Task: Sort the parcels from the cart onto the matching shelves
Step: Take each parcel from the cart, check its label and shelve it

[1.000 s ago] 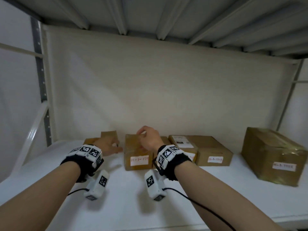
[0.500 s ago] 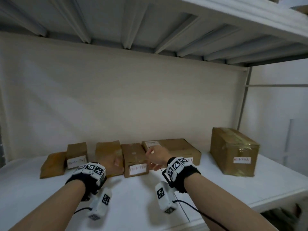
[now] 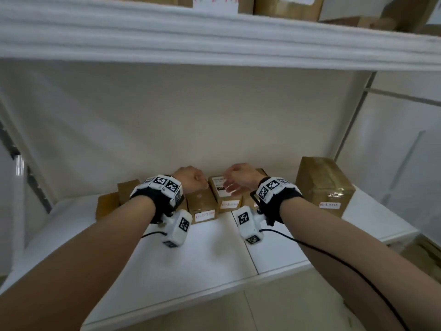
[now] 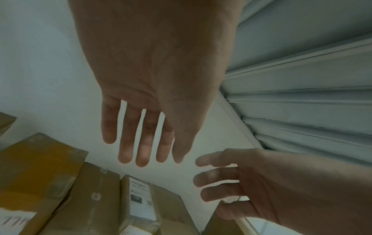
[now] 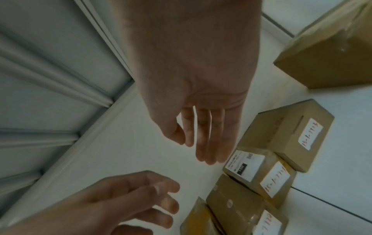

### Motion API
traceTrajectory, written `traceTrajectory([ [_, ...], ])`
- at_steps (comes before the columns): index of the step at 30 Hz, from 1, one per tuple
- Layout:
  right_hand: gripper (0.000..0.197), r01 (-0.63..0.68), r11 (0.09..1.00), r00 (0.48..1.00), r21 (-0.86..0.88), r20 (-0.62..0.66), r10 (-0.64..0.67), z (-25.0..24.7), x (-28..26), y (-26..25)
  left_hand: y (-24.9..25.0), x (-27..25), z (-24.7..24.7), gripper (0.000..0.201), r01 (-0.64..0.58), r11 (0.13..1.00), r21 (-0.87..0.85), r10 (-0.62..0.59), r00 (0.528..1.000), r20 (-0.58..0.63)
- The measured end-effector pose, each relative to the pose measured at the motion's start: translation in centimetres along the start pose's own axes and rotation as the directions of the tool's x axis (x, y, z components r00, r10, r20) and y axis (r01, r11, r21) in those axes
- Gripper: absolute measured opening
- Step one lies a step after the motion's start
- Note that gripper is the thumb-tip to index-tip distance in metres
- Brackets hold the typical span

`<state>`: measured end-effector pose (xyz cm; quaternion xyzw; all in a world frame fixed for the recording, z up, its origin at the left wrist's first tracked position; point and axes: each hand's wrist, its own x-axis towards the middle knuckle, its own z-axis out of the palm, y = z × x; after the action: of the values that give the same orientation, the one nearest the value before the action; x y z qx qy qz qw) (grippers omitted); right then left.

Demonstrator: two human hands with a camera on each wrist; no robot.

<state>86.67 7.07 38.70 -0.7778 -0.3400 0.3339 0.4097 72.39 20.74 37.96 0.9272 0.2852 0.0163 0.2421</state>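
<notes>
A row of small brown parcels with white handwritten labels stands at the back of the white shelf (image 3: 210,254). One parcel (image 3: 220,189) (image 4: 141,198) (image 5: 251,165) bears a printed label on top; a plain parcel (image 3: 201,204) stands to its left. My left hand (image 3: 191,180) (image 4: 145,143) hovers above the row with straight fingers and holds nothing. My right hand (image 3: 235,181) (image 5: 203,143) hangs beside it above the printed-label parcel, fingers relaxed and empty. Neither hand touches a parcel.
A larger taped box (image 3: 324,185) stands apart at the shelf's right end. Two more small parcels (image 3: 127,188) sit at the left. The upper shelf's edge (image 3: 214,37) juts overhead with more parcels on it. A shelf post (image 3: 353,120) rises at the right.
Both hands have lifted off the parcels they touched and drawn back, empty. My head has pulled away from the shelf, so the upper shelf now shows.
</notes>
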Motion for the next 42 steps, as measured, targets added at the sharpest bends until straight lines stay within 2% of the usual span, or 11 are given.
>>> traceTrajectory([
  [4,0.018,-0.037,0.999,0.995,-0.010,0.094,0.038,-2.2,-4.5,-5.3,5.4,-3.0,-5.0,0.019,-0.002,1.000,0.012,0.001,0.996,0.089],
  [10,0.015,-0.123,0.992,0.988,0.026,0.100,0.120,-6.0,-11.4,-12.8,12.6,-7.7,-11.6,0.040,0.028,0.999,0.027,-0.033,0.969,0.246],
  [12,0.021,-0.153,0.988,0.984,0.007,0.097,0.152,-7.1,-13.8,-14.9,15.1,-9.7,-13.3,0.035,0.023,0.999,0.041,-0.036,0.940,0.340],
  [15,0.028,-0.200,0.980,0.974,-0.020,0.101,0.201,-8.8,-16.8,-17.0,17.8,-12.1,-14.9,0.025,0.008,0.998,0.069,-0.042,0.859,0.510],
  [17,0.029,-0.237,0.971,0.966,-0.026,0.095,0.238,-10.2,-18.6,-18.2,19.2,-13.3,-16.0,0.027,0.011,0.996,0.086,-0.057,0.832,0.552],
  [20,0.030,-0.253,0.965,0.960,-0.070,0.105,0.260,-12.1,-21.1,-20.0,21.5,-14.9,-18.3,0.023,-0.019,0.998,0.063,-0.020,0.820,0.572],
  [25,0.030,-0.257,0.962,0.956,-0.097,0.123,0.267,-15.0,-23.5,-23.1,25.5,-16.1,-23.4,0.025,-0.058,0.996,0.071,0.008,0.830,0.558],
  [30,0.024,-0.166,0.985,0.982,-0.055,0.085,0.170,-18.9,-24.5,-28.1,27.9,-16.6,-29.4,0.034,0.017,0.993,-0.113,0.048,0.836,0.546],
  [35,0.022,-0.034,0.999,0.995,-0.009,-0.090,0.033,-21.4,-22.7,-31.3,28.3,-16.9,-36.6,0.026,-0.030,0.972,-0.234,0.122,0.913,0.390],
  [39,0.007,0.049,0.998,0.957,-0.046,-0.283,-0.060,-23.2,-20.1,-33.1,26.4,-15.8,-40.8,0.019,-0.029,0.991,-0.128,0.060,0.968,0.243],
  [42,0.014,0.068,0.989,0.936,-0.131,-0.334,-0.109,-24.6,-18.3,-34.1,25.2,-15.3,-42.5,0.027,0.023,0.999,0.025,-0.027,0.985,0.172],
])
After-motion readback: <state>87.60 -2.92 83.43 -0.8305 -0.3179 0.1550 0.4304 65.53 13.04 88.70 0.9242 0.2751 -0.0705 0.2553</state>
